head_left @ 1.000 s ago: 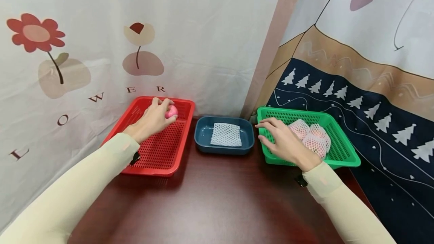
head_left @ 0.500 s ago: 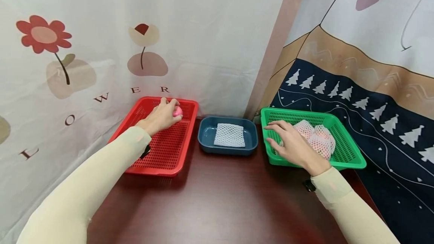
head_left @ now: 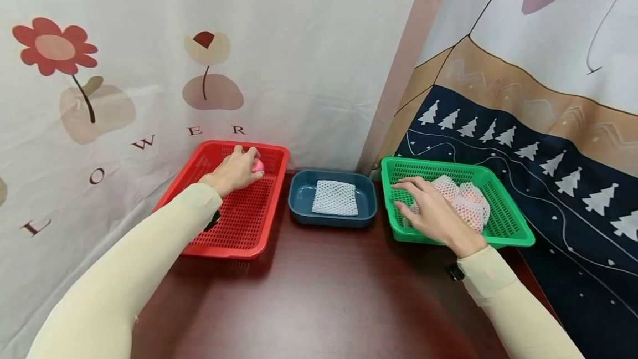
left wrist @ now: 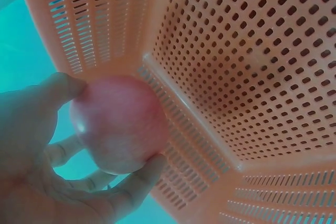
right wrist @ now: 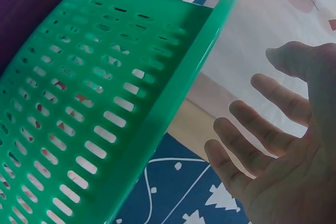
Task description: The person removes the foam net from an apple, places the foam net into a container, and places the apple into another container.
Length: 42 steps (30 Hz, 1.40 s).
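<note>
My left hand is over the back of the red basket, its thumb and fingers curled round a pink round fruit. In the left wrist view the fruit appears smooth, and the basket's slotted walls lie just beyond it. My right hand hovers over the near left part of the green basket, holding nothing, with its fingers spread. Several pink fruits in white foam nets lie in that basket, partly covered by the hand in the head view.
Between the two baskets stands a blue dish with a white foam net lying flat in it. All of these sit on a dark red-brown table. A printed curtain hangs close behind them.
My left hand has lowered slightly with the fruit over the red basket. My right hand has shifted a little to the right over the green basket. The head view has swung slightly.
</note>
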Tool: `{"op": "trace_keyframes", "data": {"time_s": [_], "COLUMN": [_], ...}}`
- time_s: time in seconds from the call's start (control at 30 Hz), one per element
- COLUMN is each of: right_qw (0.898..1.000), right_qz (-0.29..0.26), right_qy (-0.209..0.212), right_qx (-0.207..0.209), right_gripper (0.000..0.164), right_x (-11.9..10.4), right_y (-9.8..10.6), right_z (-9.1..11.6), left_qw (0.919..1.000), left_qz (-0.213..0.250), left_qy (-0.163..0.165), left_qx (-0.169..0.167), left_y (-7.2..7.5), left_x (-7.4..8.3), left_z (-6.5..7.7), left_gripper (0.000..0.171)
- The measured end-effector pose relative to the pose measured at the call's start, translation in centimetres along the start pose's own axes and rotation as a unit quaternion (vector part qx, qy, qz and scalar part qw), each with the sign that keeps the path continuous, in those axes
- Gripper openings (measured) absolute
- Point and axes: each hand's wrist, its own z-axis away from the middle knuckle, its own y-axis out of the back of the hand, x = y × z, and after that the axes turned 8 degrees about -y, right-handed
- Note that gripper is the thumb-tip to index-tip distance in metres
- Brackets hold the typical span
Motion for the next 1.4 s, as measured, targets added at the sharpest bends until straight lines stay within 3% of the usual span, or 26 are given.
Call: {"op": "trace_keyframes", "data": {"time_s": [0.1, 0.13, 0.17, 0.5, 0.77, 1.03, 1.4], "right_qw": [1.000, 1.000, 1.000, 1.000, 1.000, 1.000, 0.999], "right_qz": [-0.004, -0.005, -0.005, -0.013, -0.014, -0.014, -0.009], "right_qy": [-0.002, -0.003, -0.004, -0.008, -0.016, -0.019, -0.029], "right_qx": [0.003, 0.003, 0.004, 0.007, 0.014, 0.021, 0.024], "right_gripper": [0.041, 0.041, 0.040, 0.039, 0.038, 0.038, 0.038], "right_x": [0.3, 0.3, 0.4, 1.2, 1.7, 2.4, 3.4], "right_y": [-0.1, -0.1, -0.1, -0.5, -0.4, -0.3, 0.0], "right_z": [0.1, 0.1, 0.1, 0.5, 0.8, 1.0, 0.8], "left_qw": [1.0000, 0.9998, 0.9998, 0.9993, 0.9986, 0.9979, 0.9969], "left_qz": [-0.003, -0.014, -0.015, -0.031, -0.034, -0.016, -0.035], "left_qy": [-0.004, 0.011, 0.011, -0.001, 0.010, 0.029, 0.017], "left_qx": [-0.002, -0.006, -0.007, -0.024, -0.038, -0.055, -0.068], "left_y": [-0.1, 0.6, 0.6, -0.1, -0.8, -1.2, -1.9], "left_x": [0.3, 2.2, 2.4, 2.1, 1.9, 2.7, 3.1], "left_z": [0.0, 0.9, 1.0, 0.4, -0.4, -0.9, -1.6], "left_gripper": [0.066, 0.065, 0.064, 0.060, 0.060, 0.060, 0.059]}}
